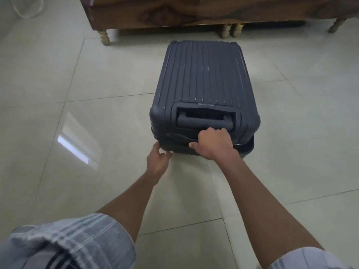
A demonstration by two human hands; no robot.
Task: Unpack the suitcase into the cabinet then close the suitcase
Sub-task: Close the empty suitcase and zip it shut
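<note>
- I am looking down past the grey checked sleeves [77, 237] at my two bare arms, which are reaching out over the pale glossy floor tiles [58, 133].
- My right hand [212, 143] is curling over the near end of the dark navy ribbed hard-shell suitcase [202, 78], fingers hooked at the seam just under the recessed pull handle [204, 121]; what exactly they are pinching I cannot tell.
- My left hand [158, 159] is resting with loosely spread fingers against the lower near corner, holding nothing.
- The suitcase is lying flat on the floor, its halves sitting slightly out of line at the near right corner.
- I am judging the shell stiff and smooth, so slippery on flat faces; the seam lip, corners and handle are offering the surest hold.
- The weight I cannot judge.
- The wooden bed frame on turned legs [194, 12] is standing just beyond the far end, limiting forward room; both flanks are lying open.
</note>
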